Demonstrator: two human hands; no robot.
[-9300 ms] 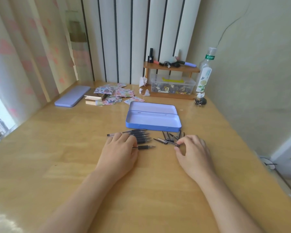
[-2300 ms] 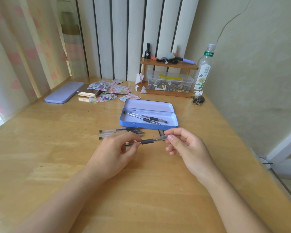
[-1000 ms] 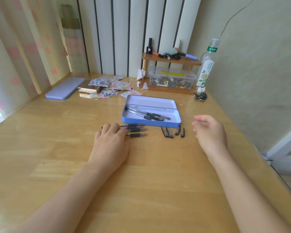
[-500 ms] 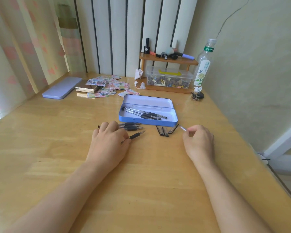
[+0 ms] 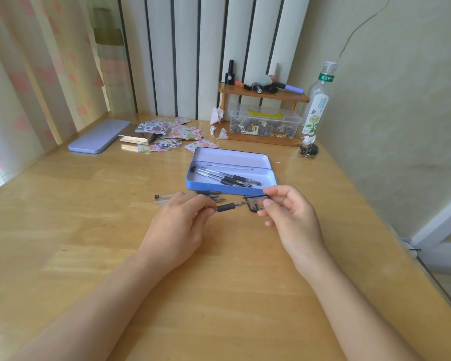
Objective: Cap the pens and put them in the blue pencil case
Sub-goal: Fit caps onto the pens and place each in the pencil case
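The open blue pencil case (image 5: 191,182) lies mid-table with three capped pens (image 5: 227,177) inside. My left hand (image 5: 176,225) holds an uncapped black-grip pen (image 5: 229,206), tip pointing right. My right hand (image 5: 292,217) pinches a clear pen cap (image 5: 255,203) a short way from that tip. Loose uncapped pens (image 5: 211,195) lie beside the case's front wall, partly hidden by my left hand. Loose caps lying under my right hand are hard to tell apart.
A lilac case lid (image 5: 99,136) lies far left. Patterned paper squares (image 5: 167,132) are spread behind the case. A small wooden shelf (image 5: 263,92) over a clear box (image 5: 264,123) stands at the back, with a bottle (image 5: 318,100) and keys (image 5: 307,149) by the right wall.
My left hand lifted an uncapped pen off the table. My right hand picked up a cap and moved left toward the pen tip.
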